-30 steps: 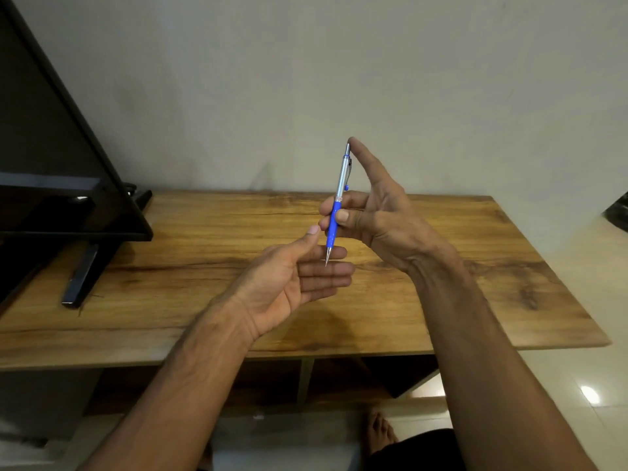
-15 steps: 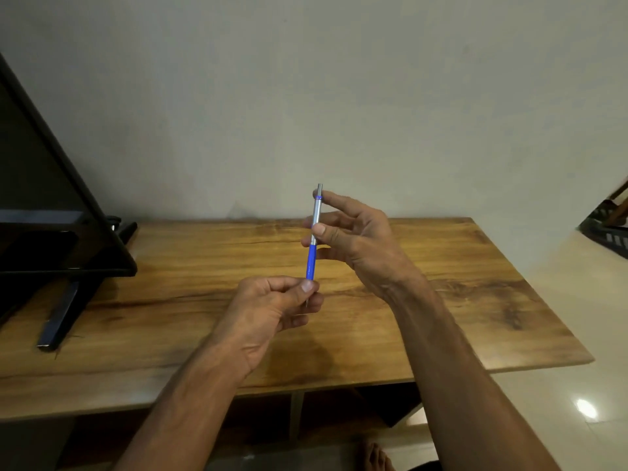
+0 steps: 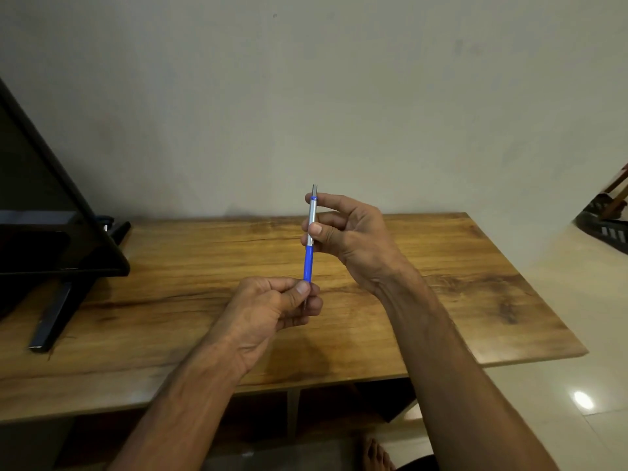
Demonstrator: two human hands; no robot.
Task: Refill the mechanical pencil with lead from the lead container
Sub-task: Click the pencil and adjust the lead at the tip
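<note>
A mechanical pencil point(image 3: 310, 246) with a silver barrel and a blue grip stands almost upright in the air above the wooden table point(image 3: 441, 294), tip down. My right hand point(image 3: 343, 232) pinches its silver barrel between thumb and fingers. My left hand point(image 3: 275, 304) is curled below it, with thumb and forefinger closed on the tip end. No lead container is in view.
A black TV point(image 3: 51, 205) on a slanted stand leg point(image 3: 57, 311) fills the table's left end. A plain wall rises behind. Tiled floor lies to the right, with a dark object point(image 3: 608, 215) at the far right edge. A bare foot point(image 3: 375, 453) shows under the table.
My left hand went from open palm below the tip to curled and pinching the tip end. My right forefinger folded down from the pencil's top. The head tilted upward.
</note>
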